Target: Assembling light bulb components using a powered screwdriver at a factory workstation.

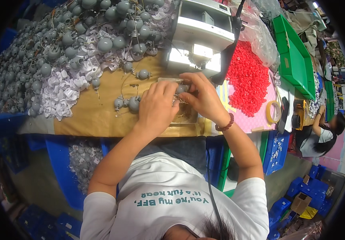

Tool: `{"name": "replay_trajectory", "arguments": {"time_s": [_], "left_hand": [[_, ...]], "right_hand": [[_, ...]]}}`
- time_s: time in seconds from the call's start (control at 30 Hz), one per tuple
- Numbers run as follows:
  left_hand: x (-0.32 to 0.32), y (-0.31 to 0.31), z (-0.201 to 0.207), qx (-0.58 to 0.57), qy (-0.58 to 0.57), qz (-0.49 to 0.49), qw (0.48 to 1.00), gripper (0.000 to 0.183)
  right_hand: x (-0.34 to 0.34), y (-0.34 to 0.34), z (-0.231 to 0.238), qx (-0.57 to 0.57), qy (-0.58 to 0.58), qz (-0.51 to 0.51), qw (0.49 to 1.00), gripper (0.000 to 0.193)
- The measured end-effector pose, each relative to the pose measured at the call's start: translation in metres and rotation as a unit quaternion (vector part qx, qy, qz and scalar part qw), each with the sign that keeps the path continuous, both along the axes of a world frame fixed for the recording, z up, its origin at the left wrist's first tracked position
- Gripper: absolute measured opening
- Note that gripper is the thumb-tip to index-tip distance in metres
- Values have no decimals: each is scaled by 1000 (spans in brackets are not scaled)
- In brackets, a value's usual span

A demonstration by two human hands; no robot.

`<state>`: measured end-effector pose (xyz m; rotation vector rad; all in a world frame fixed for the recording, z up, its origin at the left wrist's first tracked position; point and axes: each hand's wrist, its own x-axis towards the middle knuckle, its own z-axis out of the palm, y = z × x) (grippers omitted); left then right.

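Both hands meet over the brown-covered table, in front of a white machine [196, 36]. My right hand [205, 98], with a dark red bead bracelet at its wrist, pinches a small grey ball-shaped part [181, 89] between thumb and fingers. My left hand [158, 105] is curled at the same spot, its fingertips close to that part; what they grip is hidden. Beneath the hands lies a shallow clear tray [186, 119]. Left of my left hand rest grey ball parts with thin wires [134, 104], and another grey ball part [143, 74] lies farther back.
A large heap of grey ball parts [66, 38] and white plastic pieces [60, 94] covers the left side. Rightward are red plastic pieces [248, 80], a yellow tape roll [273, 112] and a green tray [294, 60]. Another person [320, 134] works at far right.
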<state>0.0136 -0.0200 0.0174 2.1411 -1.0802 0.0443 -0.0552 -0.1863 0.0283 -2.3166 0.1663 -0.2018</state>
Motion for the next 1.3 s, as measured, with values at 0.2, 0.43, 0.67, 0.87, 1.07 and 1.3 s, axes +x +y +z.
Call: {"name": "replay_trajectory", "arguments": {"time_s": [0.2,0.43,0.67,0.87,1.07,1.3], "left_hand": [[4,-3,-2,45,-19,-19,999,30],[2,-3,-7,21,-7,-20,1000,29],[0,-2,-13,4,-6,-9,1000,30],[0,-3,-11,6,11,-4,1000,31],[0,-4,-14,7,7,5,1000,30],[0,-1,-12,14,15,6,1000,32]], "right_hand": [[-1,-25,-13,-50,-286,-102,951,47],[25,-91,-7,226,-100,-253,935,45],[22,-51,47,207,-413,-215,860,54],[58,-35,86,291,-449,5,845,50],[90,-38,76,260,-320,-100,906,25],[58,-1,71,357,-248,-88,896,23]]}}
